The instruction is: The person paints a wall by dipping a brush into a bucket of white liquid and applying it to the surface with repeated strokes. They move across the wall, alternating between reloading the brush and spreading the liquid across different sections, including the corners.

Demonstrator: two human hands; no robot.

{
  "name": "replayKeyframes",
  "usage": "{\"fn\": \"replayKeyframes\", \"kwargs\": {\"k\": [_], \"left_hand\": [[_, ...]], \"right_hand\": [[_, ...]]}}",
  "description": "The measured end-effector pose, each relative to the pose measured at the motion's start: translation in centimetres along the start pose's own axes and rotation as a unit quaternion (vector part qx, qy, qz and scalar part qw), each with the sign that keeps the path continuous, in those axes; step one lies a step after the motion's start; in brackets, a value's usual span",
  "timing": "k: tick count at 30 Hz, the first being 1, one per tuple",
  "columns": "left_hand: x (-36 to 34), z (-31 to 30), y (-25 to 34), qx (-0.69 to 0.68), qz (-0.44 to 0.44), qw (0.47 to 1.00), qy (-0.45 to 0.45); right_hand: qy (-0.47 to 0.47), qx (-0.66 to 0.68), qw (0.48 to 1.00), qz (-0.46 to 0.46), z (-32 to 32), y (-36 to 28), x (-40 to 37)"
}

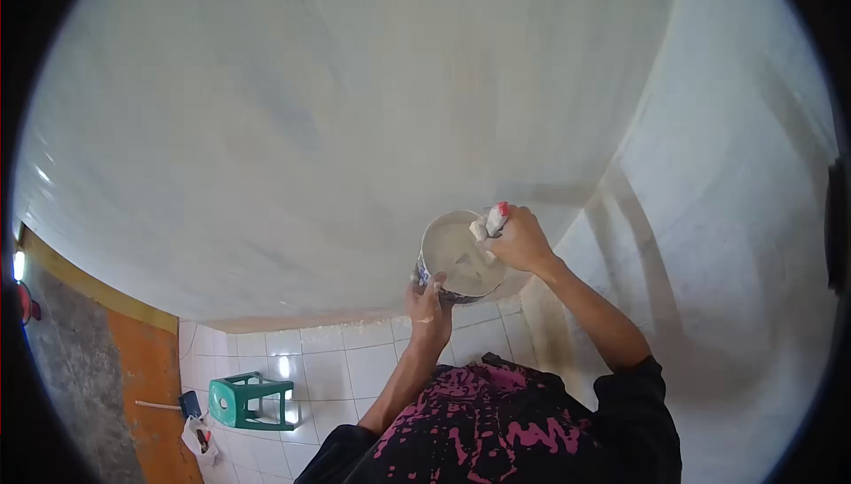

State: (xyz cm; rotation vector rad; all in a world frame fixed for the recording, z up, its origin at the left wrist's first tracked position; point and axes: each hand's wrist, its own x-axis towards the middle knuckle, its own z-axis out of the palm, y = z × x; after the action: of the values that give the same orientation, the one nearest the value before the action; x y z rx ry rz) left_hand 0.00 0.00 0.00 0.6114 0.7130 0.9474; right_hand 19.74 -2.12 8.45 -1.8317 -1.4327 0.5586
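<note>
A round bucket (450, 258) holding a pale, thick-looking paste sits in front of my chest, close to the wall. My left hand (429, 308) grips its near left side, with the thumb over the rim. My right hand (523, 240) is closed around a paste-smeared tool (496, 218) with a red end, over the right side of the bucket. The lower part of the tool reaches down at the paste, and its exact shape is hard to make out.
A grey-white wall (266, 147) rises ahead and meets another wall (709, 218) at a corner on the right. On the tiled floor (328, 373) lower left stand a green stool (239, 402) and a plastic bag (200, 441). An orange strip (146, 378) lies further left.
</note>
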Motion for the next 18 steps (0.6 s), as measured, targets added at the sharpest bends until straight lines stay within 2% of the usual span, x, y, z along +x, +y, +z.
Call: {"fn": "replayKeyframes", "kwargs": {"k": [2, 3, 5, 8, 13, 14, 16, 18], "left_hand": [[0.2, 0.4, 0.6, -0.01, 0.0, 1.0, -0.003], [-0.8, 1.5, 0.2, -0.021, -0.002, 1.0, -0.007], [-0.6, 2.6, 2.0, -0.006, 0.008, 0.999, -0.037], [0.0, 2.2, 0.8, -0.024, -0.006, 0.999, -0.044], [-0.1, 1.4, -0.4, -0.045, -0.005, 0.997, -0.056], [0.2, 0.9, -1.1, -0.047, 0.003, 0.997, -0.056], [1.3, -0.8, -3.1, -0.068, -0.006, 0.996, -0.052], [1.8, -2.4, -4.3, -0.059, -0.02, 0.996, -0.063]], "right_hand": [[0.049, 0.07, 0.996, -0.023, -0.6, 0.4, 0.4], [0.048, 0.058, 0.997, -0.024, -2.2, 0.6, -0.3], [-0.047, 0.265, 0.963, -0.037, -5.0, -0.9, 0.7], [-0.026, 0.246, 0.965, -0.09, -8.2, -3.4, -0.7], [-0.027, 0.288, 0.935, -0.204, -6.8, -2.5, -3.2], [-0.096, 0.323, 0.914, -0.224, -5.4, -0.5, -2.9], [-0.156, 0.14, 0.957, -0.2, -3.7, 3.4, -3.0], [-0.083, 0.274, 0.928, -0.236, -3.0, 4.6, -3.8]]}}
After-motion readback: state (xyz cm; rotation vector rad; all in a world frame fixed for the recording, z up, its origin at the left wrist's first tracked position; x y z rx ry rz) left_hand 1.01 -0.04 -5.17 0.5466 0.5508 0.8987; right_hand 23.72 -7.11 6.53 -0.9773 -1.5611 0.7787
